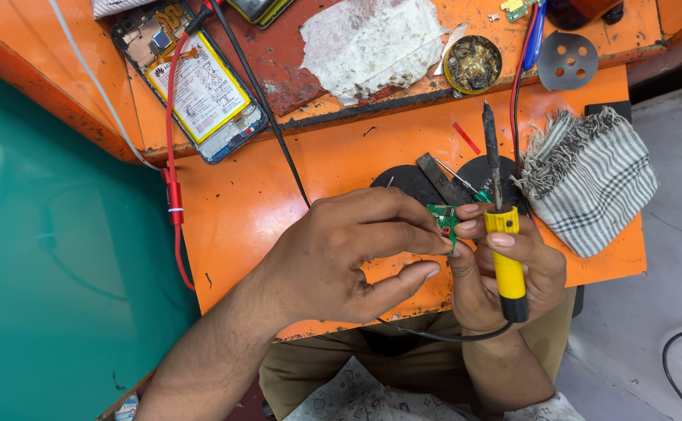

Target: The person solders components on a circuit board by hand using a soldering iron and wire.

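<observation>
My left hand (pixel 356 253) pinches a small green circuit board (pixel 443 219) between thumb and fingers over the orange workbench (pixel 263 187). My right hand (pixel 512 269) grips a soldering iron with a yellow handle (pixel 506 257); its dark tip (pixel 489 132) points away from me, up the bench. The fingertips of my right hand also touch the little board from the right side. The iron's black cord runs under my wrists.
An opened phone with a yellow-edged battery (pixel 197 86) lies at the upper left with a red wire (pixel 174 203) across it. A dirty white rag (pixel 372 43), a round flux tin (pixel 473 64), a checked cloth (pixel 590 179) and black round pads (pixel 411 181) surround my hands.
</observation>
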